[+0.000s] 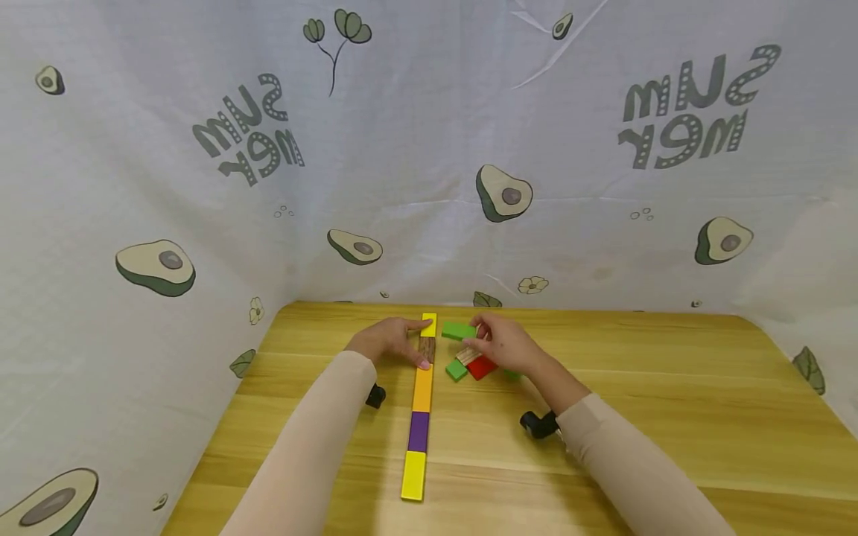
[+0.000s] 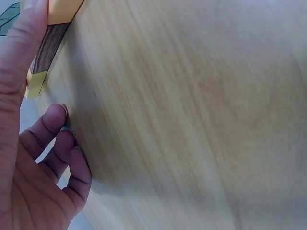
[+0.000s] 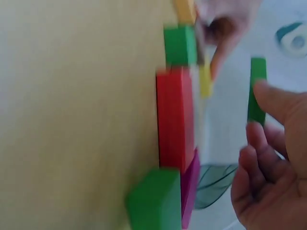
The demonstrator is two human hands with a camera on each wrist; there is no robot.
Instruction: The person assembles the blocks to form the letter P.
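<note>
A line of flat blocks runs toward me: a yellow block (image 1: 429, 328) at the far end, a brown wood-grain block (image 1: 427, 350), an orange block (image 1: 422, 388), a purple block (image 1: 418, 432) and another yellow block (image 1: 413, 476). My left hand (image 1: 392, 339) rests at its far part, index finger on the far yellow block, thumb where brown meets orange; its other fingers curl loosely beside the line (image 2: 53, 158). My right hand (image 1: 504, 344) pinches a green block (image 3: 257, 91) between thumb and fingers, above the table and right of the line.
Below my right hand lies a loose pile with a red block (image 1: 481, 367), a small green block (image 1: 456, 370), a pale wood-grain block (image 1: 467, 356), and a magenta block (image 3: 190, 191). A patterned white cloth (image 1: 415, 149) hangs behind the wooden table (image 1: 637, 387).
</note>
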